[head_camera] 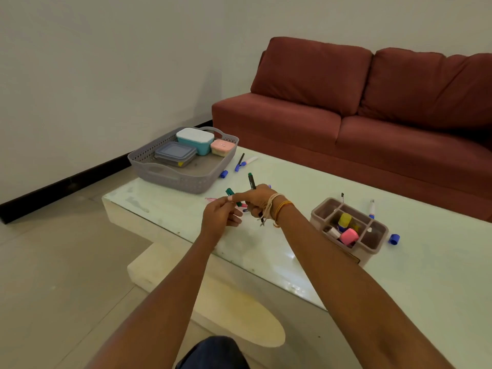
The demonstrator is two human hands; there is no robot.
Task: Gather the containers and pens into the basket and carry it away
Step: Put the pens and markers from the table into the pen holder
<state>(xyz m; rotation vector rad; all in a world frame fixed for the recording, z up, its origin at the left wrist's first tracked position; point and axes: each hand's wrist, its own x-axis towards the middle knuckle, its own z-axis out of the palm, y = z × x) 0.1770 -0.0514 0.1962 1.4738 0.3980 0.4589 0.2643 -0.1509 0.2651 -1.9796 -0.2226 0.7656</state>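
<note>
A grey perforated basket (pixel 170 179) sits at the table's far left corner. It holds a teal container with a white lid (pixel 195 141), a small pink container (pixel 223 147) and a flat grey-lidded container (pixel 174 154). My left hand (pixel 221 217) pinches a green pen (pixel 232 195). My right hand (pixel 255 201) grips a black pen with a green cap (pixel 251 181), and more pen ends show under its fingers. Loose pens (pixel 243 161) and a blue cap (pixel 223 173) lie just right of the basket.
A brown compartment organizer (pixel 348 227) with small coloured items stands at the right, a pen (pixel 372 209) and a blue cap (pixel 394 239) beside it. The glass-topped table (pixel 292 187) fronts a red sofa (pixel 372 115). Tiled floor lies to the left.
</note>
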